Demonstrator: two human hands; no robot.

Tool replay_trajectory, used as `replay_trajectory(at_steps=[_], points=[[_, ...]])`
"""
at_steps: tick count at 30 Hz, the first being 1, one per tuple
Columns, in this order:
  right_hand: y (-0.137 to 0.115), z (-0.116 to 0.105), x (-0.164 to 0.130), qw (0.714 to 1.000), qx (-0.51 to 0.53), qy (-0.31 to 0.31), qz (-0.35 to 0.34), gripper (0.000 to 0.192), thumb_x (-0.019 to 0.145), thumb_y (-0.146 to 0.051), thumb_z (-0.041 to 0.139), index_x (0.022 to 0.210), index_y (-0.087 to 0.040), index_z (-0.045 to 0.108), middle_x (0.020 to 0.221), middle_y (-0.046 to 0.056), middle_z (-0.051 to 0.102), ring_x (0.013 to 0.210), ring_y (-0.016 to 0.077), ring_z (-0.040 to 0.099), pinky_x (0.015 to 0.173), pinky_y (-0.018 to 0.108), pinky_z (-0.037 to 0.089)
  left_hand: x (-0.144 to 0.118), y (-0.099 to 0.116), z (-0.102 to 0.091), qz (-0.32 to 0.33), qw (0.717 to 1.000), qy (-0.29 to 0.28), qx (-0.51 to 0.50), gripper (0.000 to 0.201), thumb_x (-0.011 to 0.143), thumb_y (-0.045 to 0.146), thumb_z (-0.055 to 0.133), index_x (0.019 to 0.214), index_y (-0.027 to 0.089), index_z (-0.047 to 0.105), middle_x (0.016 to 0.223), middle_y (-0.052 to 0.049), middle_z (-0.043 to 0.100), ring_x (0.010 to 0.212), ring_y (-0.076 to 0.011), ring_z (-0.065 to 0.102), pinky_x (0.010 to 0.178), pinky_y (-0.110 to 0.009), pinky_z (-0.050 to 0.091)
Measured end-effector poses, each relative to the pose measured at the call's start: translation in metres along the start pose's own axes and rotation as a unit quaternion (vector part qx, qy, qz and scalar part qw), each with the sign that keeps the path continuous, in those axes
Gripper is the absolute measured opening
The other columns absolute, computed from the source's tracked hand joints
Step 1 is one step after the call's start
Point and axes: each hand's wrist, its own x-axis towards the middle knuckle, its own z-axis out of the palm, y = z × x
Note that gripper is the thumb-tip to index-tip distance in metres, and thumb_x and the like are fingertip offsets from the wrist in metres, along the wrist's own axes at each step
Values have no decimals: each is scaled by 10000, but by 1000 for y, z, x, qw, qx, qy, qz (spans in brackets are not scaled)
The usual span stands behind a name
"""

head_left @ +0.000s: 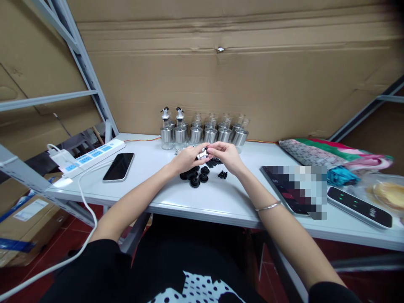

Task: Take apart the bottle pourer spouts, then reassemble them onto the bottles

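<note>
My left hand (188,158) is closed around a white-and-silver pourer spout (202,155), like those fitted on two of the bottles. At its top, the fingers of my right hand (227,155) pinch together on something small and dark, mostly hidden by the fingertips. Below the hands lie several black round stoppers (195,182) in a loose pile. Slim black pieces (214,163) lie partly covered behind my fingers, and a cluster of tiny black caps (222,174) sits to their right.
Rows of glass bottles with steel sleeves (195,135) stand at the back; two at the left carry pourers (179,113). A phone (118,167) and power strip (94,158) lie left. To the right are a tablet-like device (284,189), a white device (360,207) and a cloth bundle (331,155).
</note>
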Motion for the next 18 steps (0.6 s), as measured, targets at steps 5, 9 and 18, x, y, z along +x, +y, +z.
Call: replay_trajectory(at_steps=[5,9,18], points=[[0,2,-1,1000,26,-2,17,344,525,-386,822,701,-153,640,616,-7,663,546,91,592,598,237,509,0,1,-2,27,999,20,2,425,882,354,515,1250,147,470,1047,-91,667,873,-172,642,782,-271,472],[-2,4,-2,999,32,-2,25,375,519,-414,823,662,-164,583,569,-16,644,520,89,593,560,217,501,0,4,-5,21,1000,21,7,345,878,324,526,1181,158,523,988,-63,682,846,-157,645,761,-243,463],[-3,8,-3,997,17,-37,66,412,507,-423,823,714,-157,586,597,-17,648,529,80,595,564,210,508,1,-2,-1,2,997,40,66,325,867,328,537,1141,156,527,975,-53,684,822,-157,648,762,-251,452]])
